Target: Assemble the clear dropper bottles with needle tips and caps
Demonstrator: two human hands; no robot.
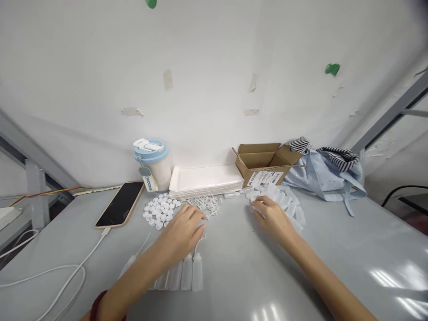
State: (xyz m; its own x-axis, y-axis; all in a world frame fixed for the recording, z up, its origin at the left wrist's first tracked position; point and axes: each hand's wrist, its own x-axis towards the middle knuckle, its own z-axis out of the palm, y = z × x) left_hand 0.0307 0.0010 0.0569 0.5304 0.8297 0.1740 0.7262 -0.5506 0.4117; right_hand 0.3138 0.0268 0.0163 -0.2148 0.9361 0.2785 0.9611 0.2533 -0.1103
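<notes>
Grey tabletop (234, 276): phone (121, 204), cup (161, 173), white caps (161, 208), thin white pieces (210, 204), translucent bottles (197, 274), white stack (209, 177), open carton (248, 171), blue bag (319, 173).

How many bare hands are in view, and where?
2: the left hand by the pile of thin white plastic nozzles; the right hand by the heaped translucent plastic bottles.

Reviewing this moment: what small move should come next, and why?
Probably, close the right hand on one of the loose bottles: it is at their left edge, so one seems within easy reach, while the left hand is by the thin white pieces and other bottles lie in a row.
</notes>
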